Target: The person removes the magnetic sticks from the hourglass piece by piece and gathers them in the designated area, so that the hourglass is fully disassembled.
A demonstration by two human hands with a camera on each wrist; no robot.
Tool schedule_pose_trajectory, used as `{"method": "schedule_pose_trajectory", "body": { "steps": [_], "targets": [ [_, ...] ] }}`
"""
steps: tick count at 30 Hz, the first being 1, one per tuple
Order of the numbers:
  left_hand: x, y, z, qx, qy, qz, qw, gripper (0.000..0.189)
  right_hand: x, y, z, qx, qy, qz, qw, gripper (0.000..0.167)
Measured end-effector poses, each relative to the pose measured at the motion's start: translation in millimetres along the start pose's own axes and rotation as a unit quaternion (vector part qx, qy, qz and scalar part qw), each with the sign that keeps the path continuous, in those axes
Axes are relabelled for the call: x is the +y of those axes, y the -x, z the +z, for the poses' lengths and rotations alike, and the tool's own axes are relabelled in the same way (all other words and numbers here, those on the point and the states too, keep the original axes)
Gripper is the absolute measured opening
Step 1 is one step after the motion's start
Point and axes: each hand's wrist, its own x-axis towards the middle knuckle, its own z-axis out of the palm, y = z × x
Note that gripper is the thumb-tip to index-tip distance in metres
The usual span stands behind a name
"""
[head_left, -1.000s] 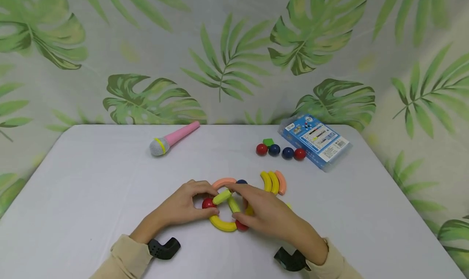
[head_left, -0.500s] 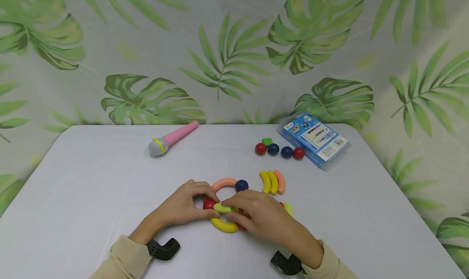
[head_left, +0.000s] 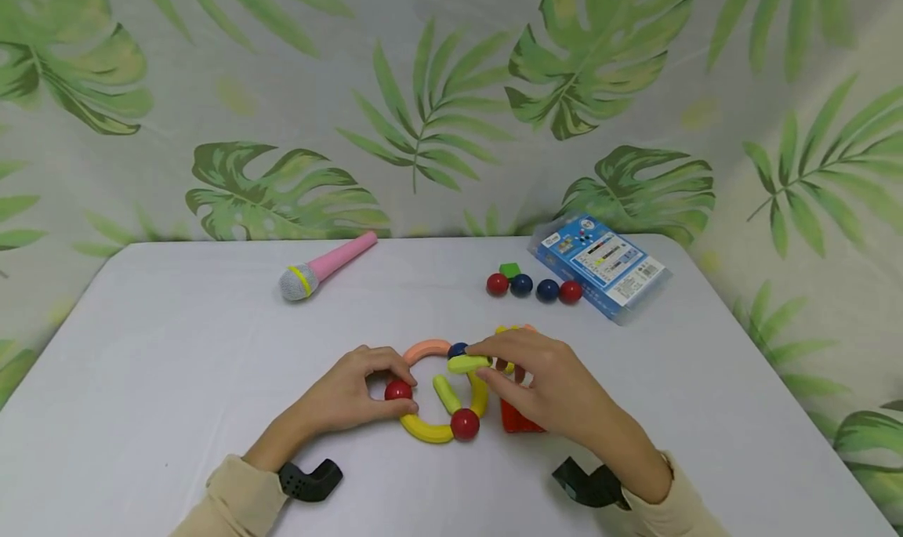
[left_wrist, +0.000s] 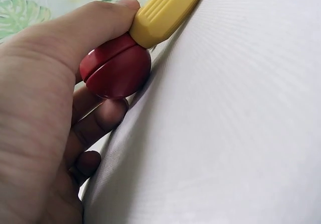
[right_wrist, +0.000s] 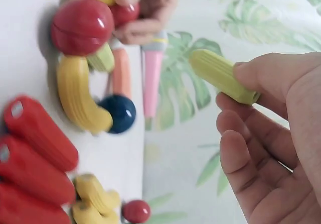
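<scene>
My left hand (head_left: 353, 392) grips a red ball (head_left: 398, 391) between thumb and fingers, at the left of a ring of toy pieces. The ring includes a yellow curved rod (head_left: 426, 430), a second red ball (head_left: 465, 424), another yellow curved rod (right_wrist: 77, 93), a blue ball (right_wrist: 118, 114) and a peach curved rod (head_left: 426, 350). Inside it a short light green rod (head_left: 446, 394) slants against the second red ball. Raised over the ring's back right, my right hand (head_left: 557, 380) pinches another light green rod (right_wrist: 220, 76) near one end, its other end free.
Red rods (right_wrist: 35, 133) lie side by side to the right, partly under my right hand in the head view. Behind are red and blue balls (head_left: 521, 284), a green block (head_left: 509, 270) and a blue package (head_left: 607, 266). A pink toy microphone (head_left: 328, 266) lies back left.
My right hand has carried the light green rod away from the left hand's red ball, rightward and back. The second red ball and inner green rod now show. My left hand stays on its ball.
</scene>
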Motion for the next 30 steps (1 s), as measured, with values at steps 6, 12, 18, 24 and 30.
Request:
{"method": "schedule_pose_trajectory", "body": {
  "steps": [6, 12, 18, 24, 30],
  "targets": [
    [-0.4, 1.1, 0.7, 0.0, -0.005, -0.005, 1.0, 0.022, 6, 8.2, -14, 0.023, 0.005, 0.049, 0.9986, 0.035],
    [0.1, -0.2, 1.0, 0.003, -0.005, -0.002, 1.0, 0.022, 18, 23.5, -22, 0.038, 0.0, 0.082, 0.9959, 0.036],
    [-0.7, -0.6, 1.3, 0.006, -0.007, 0.005, 0.9999, 0.022, 34, 39.9, -26, 0.085, 0.022, 0.074, 0.9934, 0.036],
    [-1.5, -0.9, 1.4, 0.007, -0.012, 0.007, 0.9999, 0.022, 46, 53.6, -23, 0.105, 0.029, 0.091, 0.9899, 0.031],
    [-0.8, -0.4, 1.3, 0.005, -0.013, 0.003, 0.9999, 0.021, 58, 67.7, -11, 0.107, 0.015, 0.123, 0.9865, 0.03]
  ]
}}
